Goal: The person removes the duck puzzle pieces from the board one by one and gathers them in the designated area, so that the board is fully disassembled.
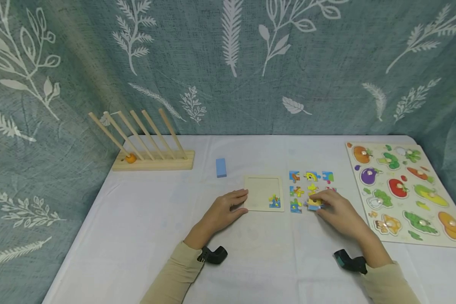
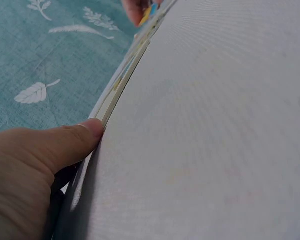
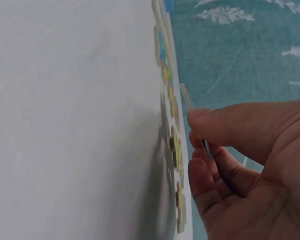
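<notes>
In the head view my left hand rests at the left edge of a square wooden puzzle tray, its fingers fairly straight. Its thumb touches the tray's edge in the left wrist view. One colourful jigsaw piece lies in the tray's bottom right corner. My right hand pinches a yellow and blue jigsaw piece between thumb and fingers. Seen from the right wrist, that thin piece is edge-on and raised off the table. Several loose pieces lie in rows right of the tray, some partly hidden by the hand.
A blue block lies behind the tray. At the back left stands a wooden peg rack with an orange bead on one peg. A vegetable knob-puzzle board lies at the right. A patterned curtain hangs behind the white-covered table.
</notes>
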Available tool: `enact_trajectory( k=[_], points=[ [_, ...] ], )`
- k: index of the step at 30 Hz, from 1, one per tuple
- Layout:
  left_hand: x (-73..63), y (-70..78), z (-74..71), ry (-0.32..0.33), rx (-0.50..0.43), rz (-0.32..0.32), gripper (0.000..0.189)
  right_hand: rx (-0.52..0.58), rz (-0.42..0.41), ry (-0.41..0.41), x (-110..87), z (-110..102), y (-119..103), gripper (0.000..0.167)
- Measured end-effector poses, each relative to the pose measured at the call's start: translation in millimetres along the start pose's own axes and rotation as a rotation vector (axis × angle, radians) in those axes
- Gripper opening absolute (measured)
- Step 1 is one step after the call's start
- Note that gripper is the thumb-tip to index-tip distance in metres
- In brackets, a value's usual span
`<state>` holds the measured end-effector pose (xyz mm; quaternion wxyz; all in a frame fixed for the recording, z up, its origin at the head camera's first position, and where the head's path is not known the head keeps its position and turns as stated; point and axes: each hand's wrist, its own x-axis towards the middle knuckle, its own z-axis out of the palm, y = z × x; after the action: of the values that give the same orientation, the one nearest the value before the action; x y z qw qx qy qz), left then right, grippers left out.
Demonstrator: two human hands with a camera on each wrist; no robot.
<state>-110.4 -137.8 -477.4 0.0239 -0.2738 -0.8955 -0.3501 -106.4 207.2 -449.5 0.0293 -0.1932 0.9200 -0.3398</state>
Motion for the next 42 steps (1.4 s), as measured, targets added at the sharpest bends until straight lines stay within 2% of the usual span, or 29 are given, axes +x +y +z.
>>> enact_trajectory(
  k=[12, 29, 35, 42],
  points=[
    [-0.9, -0.1, -0.2, 0.003, 0.0, 0.004, 0.047, 0.017, 0.013, -0.018, -8.2, 4, 8, 0.032],
    [-0.1, -0.6, 0.4, 0.007, 0.007, 0.003, 0.047, 0.049, 0.024, 0.031, -7.8, 7, 11, 0.036],
    [0.9, 0.0, 0.7, 0.007, 0.018, 0.02, 0.047, 0.045, 0.004, 0.07, -8.1, 7, 8, 0.039],
    [0.5, 1.8, -0.1, 0.021, 0.007, 0.02, 0.046, 0.047, -0.049, 0.031, 3.0, 10, -1, 0.042]
  ],
)
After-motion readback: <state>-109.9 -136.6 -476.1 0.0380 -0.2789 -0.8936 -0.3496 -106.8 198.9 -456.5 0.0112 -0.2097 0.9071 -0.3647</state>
